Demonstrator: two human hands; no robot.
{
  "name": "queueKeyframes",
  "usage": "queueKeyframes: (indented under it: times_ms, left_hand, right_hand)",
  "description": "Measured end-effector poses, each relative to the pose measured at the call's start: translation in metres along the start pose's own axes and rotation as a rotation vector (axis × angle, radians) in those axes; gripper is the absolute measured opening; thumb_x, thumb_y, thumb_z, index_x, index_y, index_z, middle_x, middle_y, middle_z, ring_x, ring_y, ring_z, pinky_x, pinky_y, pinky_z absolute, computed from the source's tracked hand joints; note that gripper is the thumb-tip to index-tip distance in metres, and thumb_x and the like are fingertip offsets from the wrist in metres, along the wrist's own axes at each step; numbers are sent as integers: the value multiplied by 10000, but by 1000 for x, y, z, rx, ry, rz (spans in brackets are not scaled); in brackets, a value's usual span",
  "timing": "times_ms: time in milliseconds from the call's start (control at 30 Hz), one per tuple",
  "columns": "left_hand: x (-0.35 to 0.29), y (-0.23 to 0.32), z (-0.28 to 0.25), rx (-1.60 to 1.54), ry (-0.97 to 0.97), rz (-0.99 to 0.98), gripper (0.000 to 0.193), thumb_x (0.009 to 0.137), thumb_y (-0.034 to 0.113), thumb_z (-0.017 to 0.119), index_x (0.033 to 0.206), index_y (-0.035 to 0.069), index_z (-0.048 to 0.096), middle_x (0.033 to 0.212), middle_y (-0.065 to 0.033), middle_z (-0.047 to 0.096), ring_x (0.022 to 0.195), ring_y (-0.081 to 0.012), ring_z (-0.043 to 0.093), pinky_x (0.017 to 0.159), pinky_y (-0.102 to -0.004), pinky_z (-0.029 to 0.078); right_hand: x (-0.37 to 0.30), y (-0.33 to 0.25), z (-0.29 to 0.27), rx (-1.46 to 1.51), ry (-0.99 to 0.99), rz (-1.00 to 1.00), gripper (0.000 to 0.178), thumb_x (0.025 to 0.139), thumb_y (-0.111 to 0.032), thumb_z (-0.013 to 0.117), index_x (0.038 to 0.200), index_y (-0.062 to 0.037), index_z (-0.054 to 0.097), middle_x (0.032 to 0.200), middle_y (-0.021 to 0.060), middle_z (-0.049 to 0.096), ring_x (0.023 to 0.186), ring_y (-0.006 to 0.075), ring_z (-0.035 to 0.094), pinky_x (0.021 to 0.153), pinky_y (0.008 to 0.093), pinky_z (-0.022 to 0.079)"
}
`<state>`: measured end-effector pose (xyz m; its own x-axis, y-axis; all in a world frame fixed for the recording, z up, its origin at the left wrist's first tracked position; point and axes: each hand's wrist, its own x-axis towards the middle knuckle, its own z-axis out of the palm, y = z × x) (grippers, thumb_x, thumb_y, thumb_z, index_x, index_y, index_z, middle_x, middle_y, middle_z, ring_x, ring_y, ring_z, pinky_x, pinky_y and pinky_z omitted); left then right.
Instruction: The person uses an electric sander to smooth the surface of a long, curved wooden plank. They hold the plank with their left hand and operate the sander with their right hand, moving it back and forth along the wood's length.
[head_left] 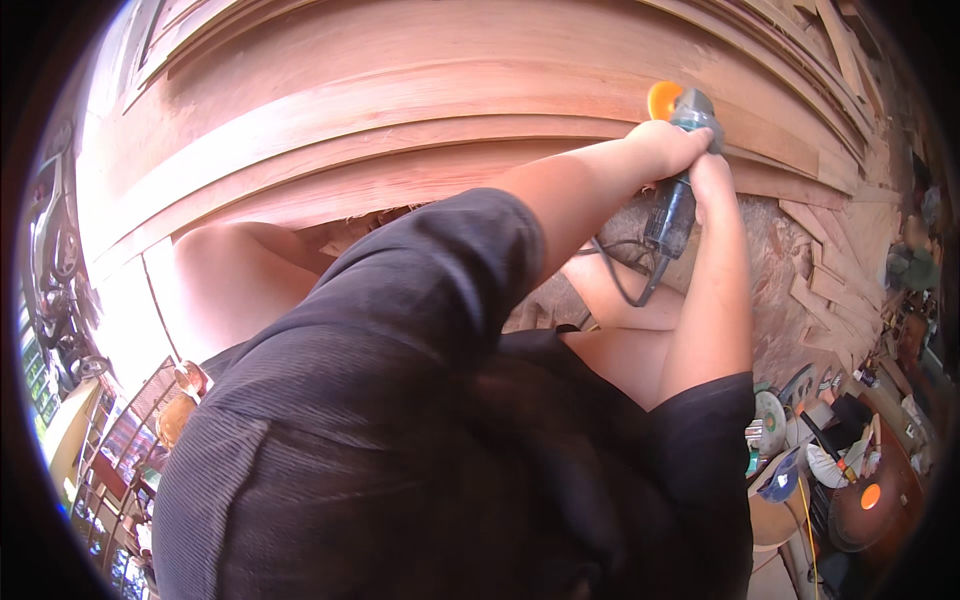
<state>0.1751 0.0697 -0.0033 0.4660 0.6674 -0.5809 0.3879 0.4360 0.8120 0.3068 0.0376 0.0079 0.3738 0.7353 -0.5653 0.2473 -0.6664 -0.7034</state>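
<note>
An angle grinder (670, 215) with a dark body, a grey head and an orange disc (663, 101) is gripped in both my hands. My left hand (675, 148) is wrapped around it just behind the head, its fingers partly hidden. Against the body on the right side, my right hand (711, 183) is closed, with most of its fingers out of sight. The disc is over a long reddish wooden plank (470, 88); whether it touches the wood I cannot tell. From the grinder's rear end a black cord (648, 290) loops down beside my bare leg.
More long boards (400, 148) run across in front of me, in layers. Offcut wood strips (835, 285) lie on the dusty ground to the right. Nearer on that side is a clutter of tools and discs (770, 420). A metal rack (125, 430) stands at lower left.
</note>
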Motion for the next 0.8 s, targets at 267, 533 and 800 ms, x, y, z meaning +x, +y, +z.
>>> queueKeyframes:
  times_ms: [267,533,800]
  left_hand:
    - [-88,-72,-100,-139,176,-29,809,1014,724,529,1238,-17,764,1128,-269,764,911,-350,785,852,-423,637]
    - [-237,-167,-207,-713,696,-52,828,1087,684,433,1452,-42,593,1316,-280,689,1149,-355,720,982,-451,600]
    - [-196,-148,-179,-192,636,-88,889,1101,700,322,1332,-66,711,1257,-321,736,1227,-392,715,1063,-474,546]
  right_hand:
    - [-56,-32,126,-195,-117,-123,552,996,-363,710,1192,152,745,1078,226,790,971,299,768,821,434,587]
    - [-158,-110,315,-694,-445,-413,568,994,-407,621,1278,71,736,1283,346,723,1272,431,706,1066,483,560]
    - [-126,-94,258,-714,-443,-475,589,1050,-467,624,1272,69,729,1156,275,787,1072,338,787,922,457,609]
